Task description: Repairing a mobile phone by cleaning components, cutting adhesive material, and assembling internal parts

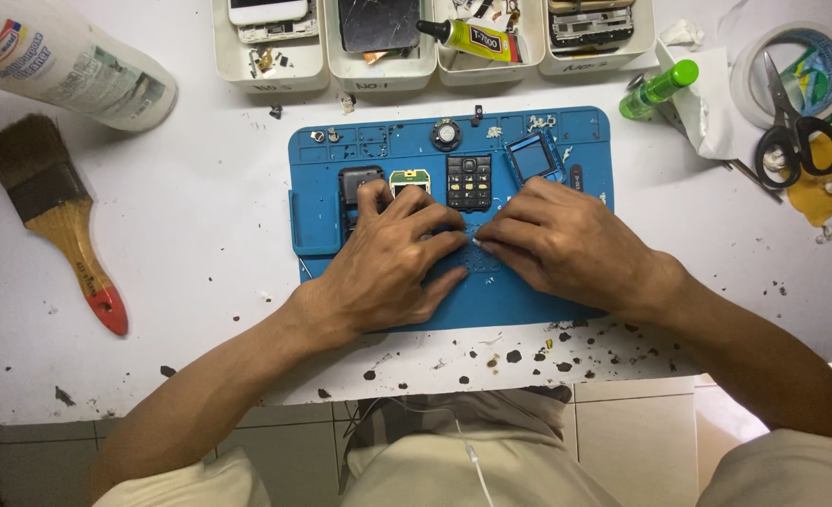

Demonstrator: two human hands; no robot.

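Note:
Both hands rest on a blue repair mat (pixel 315 188). My left hand (pixel 392 263) lies flat with its fingers fanned, covering the lower end of a black phone part (pixel 353 176) and a small green circuit board (pixel 409 176). My right hand (pixel 557 239) has its fingers curled, and their tips pinch a tiny pale part (pixel 477 243) against my left index fingertip. What that part is I cannot make out. Just beyond the fingers lie a black keypad (pixel 469 182), a blue phone frame (pixel 534 158) and a round speaker (pixel 446 134).
A paintbrush (pixel 54 221) and a white bottle (pixel 69 61) lie on the left. White trays (pixel 275 68) of phone parts, one holding a glue tube (pixel 468 38), line the far edge. On the right are a green bottle (pixel 658 87), scissors (pixel 796 127) and a tape roll (pixel 747 70).

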